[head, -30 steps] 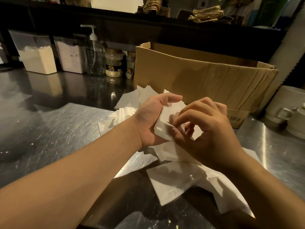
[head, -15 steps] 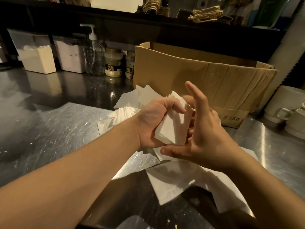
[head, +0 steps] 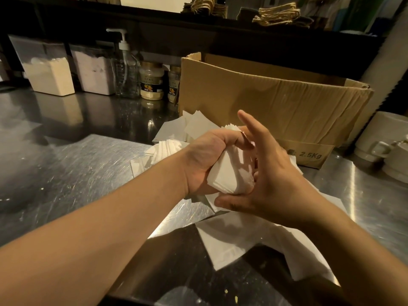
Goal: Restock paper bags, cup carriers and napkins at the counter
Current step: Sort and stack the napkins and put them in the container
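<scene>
A stack of white napkins [head: 229, 173] is held upright above the steel counter [head: 66, 173]. My left hand [head: 205, 157] grips the stack, thumb curled over its top edge. My right hand [head: 271, 180] presses flat against the stack's right side with straight fingers, thumb under the bottom edge. More loose napkins [head: 174, 131] lie fanned on the counter behind my hands. Larger white paper sheets [head: 238, 241] lie spread below my hands.
An open cardboard box [head: 276, 100] marked 2.5Kg stands just behind the hands. At the back left are two powder tubs [head: 50, 71], a pump bottle [head: 125, 69] and two jars [head: 152, 82]. White cups [head: 384, 138] sit at the right. Twine-handled bags [head: 280, 14] lie on the shelf above.
My right hand went from pinching at the stack with curled fingers to pressing flat against its side. The left hand closed tighter over the top, squaring the stack.
</scene>
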The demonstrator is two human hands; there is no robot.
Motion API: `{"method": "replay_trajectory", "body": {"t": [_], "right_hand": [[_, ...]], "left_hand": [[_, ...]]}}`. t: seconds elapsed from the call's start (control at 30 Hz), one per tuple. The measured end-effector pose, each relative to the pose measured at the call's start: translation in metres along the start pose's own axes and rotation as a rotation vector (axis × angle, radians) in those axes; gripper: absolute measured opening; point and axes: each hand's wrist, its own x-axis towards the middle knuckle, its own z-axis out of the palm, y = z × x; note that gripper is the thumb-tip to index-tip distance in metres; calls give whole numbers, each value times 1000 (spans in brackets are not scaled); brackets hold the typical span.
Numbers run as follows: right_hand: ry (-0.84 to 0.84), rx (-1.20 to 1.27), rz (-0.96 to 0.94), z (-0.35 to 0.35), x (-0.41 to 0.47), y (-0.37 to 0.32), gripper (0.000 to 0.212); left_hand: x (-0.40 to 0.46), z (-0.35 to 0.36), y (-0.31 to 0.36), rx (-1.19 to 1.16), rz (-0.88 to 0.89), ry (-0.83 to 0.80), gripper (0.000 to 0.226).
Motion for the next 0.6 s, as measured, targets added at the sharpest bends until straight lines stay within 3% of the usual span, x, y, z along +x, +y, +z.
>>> {"method": "replay_trajectory", "body": {"t": [0.07, 0.2, 0.3, 0.4, 0.6], "right_hand": [[64, 71, -60, 0, 0, 4, 121], [298, 165, -63, 1, 3, 7, 64], [324, 153, -16, -2, 3, 4, 20], [186, 112, -44, -11, 2, 3, 9], [-344, 36, 39, -29, 3, 5, 14]], "left_hand": [[-1, -2, 3, -21, -46, -9, 21], [4, -13, 8, -129, -45, 40, 49], [3, -14, 13, -165, 1, 34, 41], [2, -17, 15, -206, 47, 60, 41], [4, -18, 13, -314, 53, 85, 45]]}}
